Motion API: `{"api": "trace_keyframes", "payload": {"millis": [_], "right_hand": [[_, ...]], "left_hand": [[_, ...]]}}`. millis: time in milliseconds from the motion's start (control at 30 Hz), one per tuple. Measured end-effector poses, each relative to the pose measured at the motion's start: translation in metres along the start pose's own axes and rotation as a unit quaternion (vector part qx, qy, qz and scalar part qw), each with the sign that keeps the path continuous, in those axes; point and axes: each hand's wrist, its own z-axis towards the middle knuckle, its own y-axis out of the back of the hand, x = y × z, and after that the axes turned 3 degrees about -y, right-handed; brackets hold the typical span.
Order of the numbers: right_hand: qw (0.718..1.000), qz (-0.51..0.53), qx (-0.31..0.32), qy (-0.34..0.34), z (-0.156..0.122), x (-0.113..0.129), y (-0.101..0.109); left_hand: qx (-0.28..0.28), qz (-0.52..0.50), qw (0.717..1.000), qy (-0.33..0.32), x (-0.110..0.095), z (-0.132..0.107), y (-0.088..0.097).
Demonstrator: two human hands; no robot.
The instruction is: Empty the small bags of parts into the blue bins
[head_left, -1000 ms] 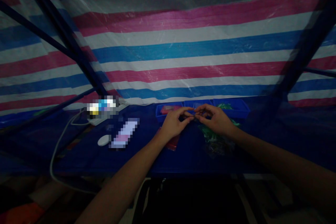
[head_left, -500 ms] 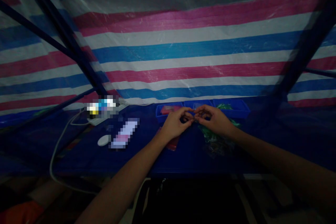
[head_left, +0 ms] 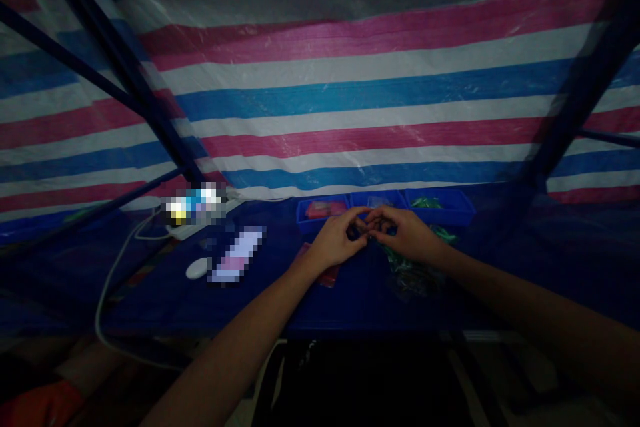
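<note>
My left hand [head_left: 336, 240] and my right hand [head_left: 407, 235] meet fingertip to fingertip above a dark blue table [head_left: 280, 293]. Both pinch something tiny between thumb and fingers; it is too small and dark to name. Under my right hand lies a clear bag of green pieces [head_left: 413, 273]. A reddish packet [head_left: 327, 275] lies under my left wrist. Behind the hands stand three blue trays: one with red contents [head_left: 320, 208], a middle one [head_left: 380, 200], and one with green contents [head_left: 440, 205].
A striped pink, blue and white tarp [head_left: 350, 93] hangs behind the table. A white power strip with a cable [head_left: 107, 280] lies at the left, beside a small white round object [head_left: 198, 268] and a blurred flat item [head_left: 236, 255]. Dark poles [head_left: 115, 53] cross at the left.
Both hands have sunk slightly toward the table and drawn closer, the fingertips staying pinched together.
</note>
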Motion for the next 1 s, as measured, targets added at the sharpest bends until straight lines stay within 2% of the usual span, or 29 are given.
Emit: {"api": "trace_keyframes", "payload": {"millis": [367, 567, 800, 1000], "right_hand": [[1.000, -0.016, -0.015, 0.010, 0.000, 0.003, -0.001], [0.996, 0.058, -0.064, -0.028, 0.002, -0.009, -0.003], [0.994, 0.095, -0.037, -0.037, 0.002, -0.014, -0.004], [0.990, 0.111, -0.067, -0.047, 0.002, -0.013, -0.004]], "left_hand": [[-0.010, -0.026, 1.000, -0.003, -0.002, 0.001, 0.000], [-0.024, -0.093, 0.995, 0.010, 0.000, 0.002, -0.001], [-0.042, -0.094, 0.995, -0.014, 0.000, 0.003, -0.003], [-0.029, -0.104, 0.994, 0.005, 0.001, 0.003, -0.002]]}}
